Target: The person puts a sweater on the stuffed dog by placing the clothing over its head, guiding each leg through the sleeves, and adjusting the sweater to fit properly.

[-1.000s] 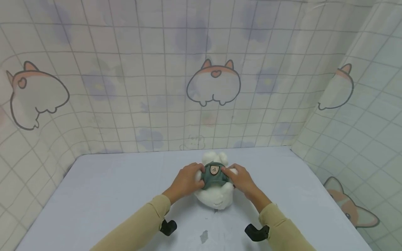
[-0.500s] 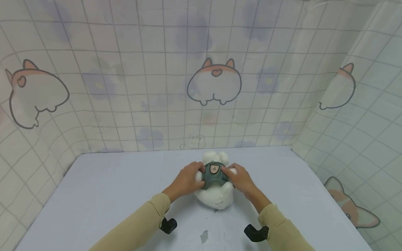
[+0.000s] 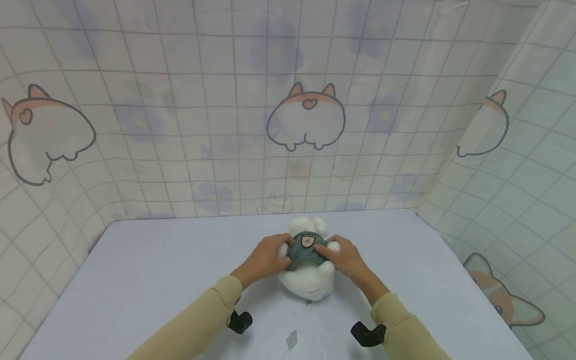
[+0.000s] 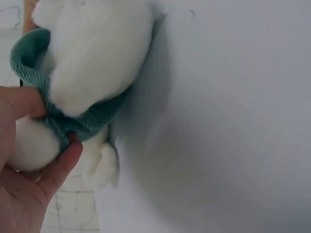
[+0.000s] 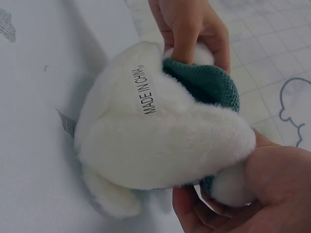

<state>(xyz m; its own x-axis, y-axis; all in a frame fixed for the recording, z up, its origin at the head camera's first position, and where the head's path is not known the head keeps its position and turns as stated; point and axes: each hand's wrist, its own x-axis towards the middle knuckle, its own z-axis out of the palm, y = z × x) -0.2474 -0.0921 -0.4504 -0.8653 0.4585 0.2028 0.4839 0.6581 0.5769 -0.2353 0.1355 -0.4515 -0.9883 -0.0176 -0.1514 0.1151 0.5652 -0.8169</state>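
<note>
A white plush toy [image 3: 309,284] in a green knitted sweater [image 3: 302,256] lies on the table, its head end away from me. The sweater bears a shield-shaped badge [image 3: 308,242]. My left hand [image 3: 266,256] grips the toy's left-side arm and the sweater edge; in the left wrist view its thumb and fingers pinch the knit beside a round white paw [image 4: 35,145]. On the other side my right hand [image 3: 347,258] holds the opposite arm, thumb on the sweater. In the right wrist view the sweater's hem gapes from the body, which carries "MADE IN CHINA" lettering [image 5: 142,92].
The pale table [image 3: 171,270] extends around the toy, with a grey worn patch [image 3: 292,340] nearer me. A grid-patterned curtain [image 3: 216,165] with cartoon animals borders its back and sides. Black wrist mounts [image 3: 369,334] sit below the tan sleeves [image 3: 193,320].
My right thumb has slid slightly down and left over the sweater, whose front now looks pulled a little. The toy stays in place and both hands keep hold of it.
</note>
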